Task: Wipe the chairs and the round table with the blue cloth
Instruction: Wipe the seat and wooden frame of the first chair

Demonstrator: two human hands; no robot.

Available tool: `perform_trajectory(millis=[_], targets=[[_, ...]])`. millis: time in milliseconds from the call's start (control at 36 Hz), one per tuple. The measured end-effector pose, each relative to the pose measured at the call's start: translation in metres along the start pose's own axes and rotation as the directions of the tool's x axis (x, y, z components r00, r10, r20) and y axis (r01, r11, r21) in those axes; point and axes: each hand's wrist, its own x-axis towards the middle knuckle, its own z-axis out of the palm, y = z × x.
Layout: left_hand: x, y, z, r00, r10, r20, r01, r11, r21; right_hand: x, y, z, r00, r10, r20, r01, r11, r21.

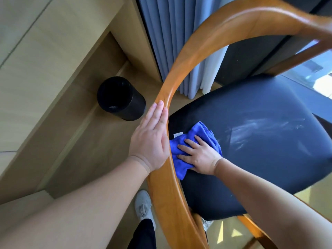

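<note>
Entry: chair seat, wiping step.

My left hand (150, 141) lies flat on the curved wooden rail (181, 74) of the chair, fingers straight and together, not wrapped round it. It only steadies the frame. My right hand (199, 157) presses the blue cloth (199, 130) onto the dark seat (269, 168), fingers spread and flat on top. This is a press, not a pinch.

Position: the cloth sits at the rear left of the seat, just inside the rail, with one corner tucked under the rail's edge.

Orientation: the cloth is bunched into a rough oblong. Its long axis runs diagonally, from the corner near my wrist up and away toward the curtain (170, 33), roughly following the inner curve of the rail. The folded, thicker end points away from me.

Method note: pale dusty streaks (260, 130) show on the seat to the right of the cloth, so that patch looks unwiped. I judge the best stroke is to sweep broadside across the long axis toward those streaks, palm weight even, in overlapping passes. (A bunched cloth covers little; spreading it flatter would help.)

A black bin (120, 98) stands on the floor left of the chair. The round table is not identifiable here.
</note>
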Motion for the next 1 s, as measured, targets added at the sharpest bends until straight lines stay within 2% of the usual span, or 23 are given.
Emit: perform_trajectory(millis=[111,222,333,472,556,806,1000], targets=[[0.000,0.002,-0.001,1.000,0.015,-0.004,-0.015,1.000,0.016,0.014,0.014,-0.005,0.994,0.069,-0.081,-0.067,0.997,0.026],[-0.001,0.001,-0.001,1.000,0.017,-0.004,-0.016,0.999,0.033,0.030,0.047,-0.022,0.964,0.250,-0.092,-0.250,0.968,0.010],[-0.001,0.001,0.000,1.000,0.008,0.001,-0.008,1.000,0.028,0.042,0.078,-0.031,0.882,0.470,-0.046,-0.470,0.883,0.007],[-0.002,0.002,0.000,0.999,-0.025,-0.034,0.025,1.000,-0.012,0.044,0.076,-0.021,0.826,0.553,-0.112,-0.553,0.833,0.034],[-0.003,0.003,0.000,0.996,-0.058,-0.070,0.056,0.998,-0.033,0.048,0.065,-0.023,0.786,0.612,-0.090,-0.610,0.791,0.054],[-0.001,0.004,-0.003,1.000,0.002,-0.003,-0.002,0.997,0.074,0.028,0.013,-0.019,0.835,0.551,-0.003,-0.550,0.834,0.048],[0.000,0.007,-0.006,0.999,0.002,0.033,-0.006,0.995,0.099,-0.005,-0.031,-0.014,0.880,0.475,-0.012,-0.474,0.880,0.034]])
